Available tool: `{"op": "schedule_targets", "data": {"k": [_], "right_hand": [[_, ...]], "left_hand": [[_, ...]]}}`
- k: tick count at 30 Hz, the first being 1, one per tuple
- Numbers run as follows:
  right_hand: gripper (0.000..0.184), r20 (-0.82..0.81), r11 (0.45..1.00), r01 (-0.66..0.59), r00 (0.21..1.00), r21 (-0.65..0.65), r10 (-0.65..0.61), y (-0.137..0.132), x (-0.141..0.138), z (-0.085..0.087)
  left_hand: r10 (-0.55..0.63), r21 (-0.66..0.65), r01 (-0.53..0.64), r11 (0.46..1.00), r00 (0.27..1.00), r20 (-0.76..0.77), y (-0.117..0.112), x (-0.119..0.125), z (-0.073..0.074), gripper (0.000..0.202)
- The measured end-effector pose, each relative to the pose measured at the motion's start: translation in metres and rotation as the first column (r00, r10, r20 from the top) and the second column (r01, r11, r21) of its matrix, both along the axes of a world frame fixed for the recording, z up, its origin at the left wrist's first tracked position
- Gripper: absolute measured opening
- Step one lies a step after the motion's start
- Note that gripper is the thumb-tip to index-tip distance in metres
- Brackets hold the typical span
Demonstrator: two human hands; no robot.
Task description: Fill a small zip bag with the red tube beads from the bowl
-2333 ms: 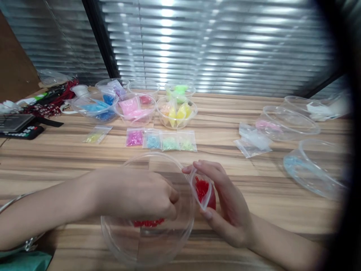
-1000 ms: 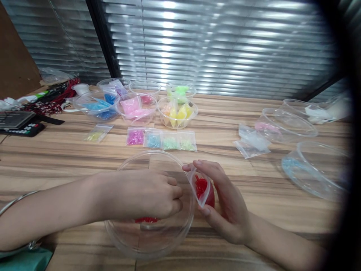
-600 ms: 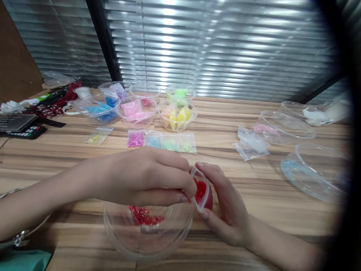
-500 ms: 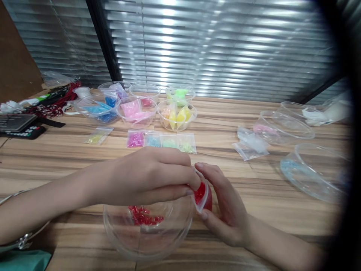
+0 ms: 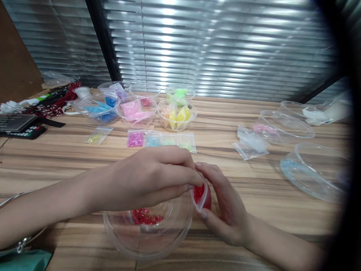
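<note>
In my right hand [image 5: 225, 205] is a small clear zip bag [image 5: 209, 197] of red beads, its mouth facing left and held open between thumb and fingers. My left hand [image 5: 160, 177] reaches across from the left, fingers together, with its leading fingertips inside the bag's mouth. What those fingertips grip, if anything, is hidden. Red beads [image 5: 199, 192] show within the opening. Below my left hand stands a round clear plastic bowl [image 5: 121, 241], partly covered by that hand. Loose red tube-like beads [image 5: 148, 218] lie on its bottom.
Small bags of magenta beads [image 5: 135, 139] and pale beads lie beyond my hands. Behind them, clear bowls hold blue bags [image 5: 97, 109], pink bags [image 5: 135, 109] and yellow bags [image 5: 177, 116]. At right are empty bags [image 5: 251, 143] and a tilted bowl with light-blue beads [image 5: 296, 171].
My left hand has moved slightly right, its fingertips a little further over the bag's mouth. The bag has shifted slightly in my right hand, which stays nearly still.
</note>
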State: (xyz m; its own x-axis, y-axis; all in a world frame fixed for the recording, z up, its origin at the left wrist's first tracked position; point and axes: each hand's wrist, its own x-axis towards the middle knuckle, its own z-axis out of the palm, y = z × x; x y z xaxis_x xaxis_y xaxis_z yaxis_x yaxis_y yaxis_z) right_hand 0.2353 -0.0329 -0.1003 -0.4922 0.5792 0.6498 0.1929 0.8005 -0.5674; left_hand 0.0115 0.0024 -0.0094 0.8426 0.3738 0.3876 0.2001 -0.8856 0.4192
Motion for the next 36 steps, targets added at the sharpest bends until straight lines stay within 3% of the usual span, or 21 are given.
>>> {"op": "schedule_targets", "data": {"k": [9, 21, 26, 32, 36], "right_hand": [[0.068, 0.006, 1.0, 0.008, 1.0, 0.008, -0.008, 0.0, 0.0, -0.005], [0.07, 0.034, 1.0, -0.01, 0.999, 0.006, 0.01, -0.001, 0.002, -0.001], [0.07, -0.011, 0.999, -0.033, 0.999, -0.034, 0.032, -0.001, 0.002, -0.003], [0.07, -0.1, 0.99, -0.065, 0.994, -0.122, 0.053, -0.004, 0.002, -0.009], [0.068, -0.094, 0.99, -0.041, 0.995, -0.136, 0.029, -0.006, 0.003, -0.008]], "left_hand": [[-0.001, 0.048, 0.0, 0.999, 1.0, 0.026, -0.001, 0.002, 0.002, 0.02], [0.001, -0.03, -0.002, 1.0, 0.999, -0.033, -0.001, -0.001, 0.005, 0.018], [0.028, 0.096, -0.025, 0.995, 0.999, -0.023, 0.016, -0.01, 0.006, 0.017], [0.078, 0.081, -0.055, 0.995, 0.943, -0.324, 0.035, -0.02, -0.004, 0.016], [0.161, 0.193, -0.093, 0.977, 0.913, -0.374, 0.035, -0.02, -0.009, 0.01]]}}
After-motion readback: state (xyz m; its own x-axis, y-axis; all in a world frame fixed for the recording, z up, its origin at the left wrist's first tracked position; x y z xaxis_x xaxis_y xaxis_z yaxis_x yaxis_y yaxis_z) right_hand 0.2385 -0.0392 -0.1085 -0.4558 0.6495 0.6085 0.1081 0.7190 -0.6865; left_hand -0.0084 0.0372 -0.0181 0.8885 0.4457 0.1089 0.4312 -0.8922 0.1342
